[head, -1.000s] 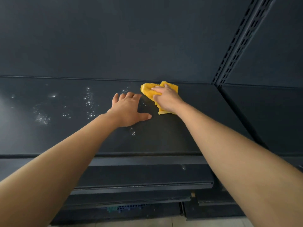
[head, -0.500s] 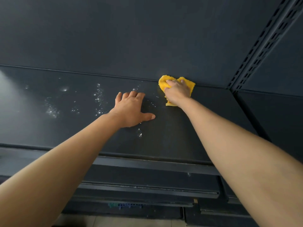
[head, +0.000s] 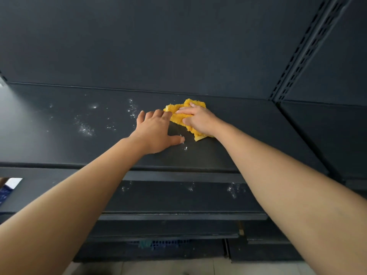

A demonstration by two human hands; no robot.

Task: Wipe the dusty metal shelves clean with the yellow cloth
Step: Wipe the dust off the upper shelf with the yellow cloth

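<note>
A crumpled yellow cloth [head: 179, 117] lies on the dark metal shelf [head: 248, 135], close to the back panel. My right hand [head: 198, 120] lies on top of it, fingers spread and pressing it down against the shelf. My left hand [head: 156, 133] rests flat on the shelf just left of the cloth, fingers straight, thumb out to the right, fingertips touching the cloth's left edge. White dust specks [head: 85, 128] dot the shelf to the left of both hands.
A lower shelf [head: 178, 197] with white dust spots sits below, with more shelf edges under it. A slotted upright [head: 305, 50] divides this bay from the right-hand shelf [head: 327, 135]. Pale floor tiles [head: 178, 266] show at the bottom.
My right hand slid the cloth from the back of the shelf leftward and nearer, up against my left hand. The left hand stayed planted on the shelf.
</note>
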